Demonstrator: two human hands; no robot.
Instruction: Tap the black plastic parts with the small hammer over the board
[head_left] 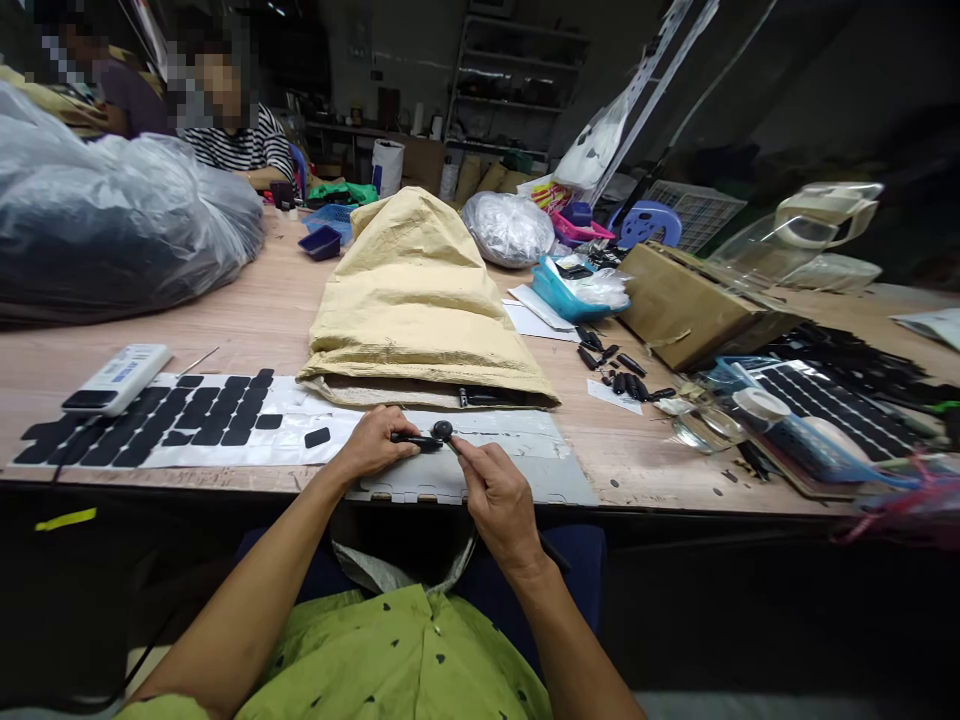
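Note:
Over a grey board (540, 470) at the table's front edge, my left hand (373, 442) is closed on a slim black part (421, 440) that points to the right. My right hand (495, 488) pinches a small round black piece (442, 430) at its lower right edge, against the tip of the slim part. Whether the two black pieces are joined I cannot tell. Just beyond my hands lies a large tan sack (420, 300), its mouth towards me and a dark piece (487, 397) showing in the opening.
To the left, a white sheet of black stickers (225, 410) lies beside a white device (120, 378). A big plastic bag (112, 220) stands behind. Small black parts (622, 380), a cardboard box (697, 300) and a blue tray (577, 290) are right. A person (240, 140) sits across the table.

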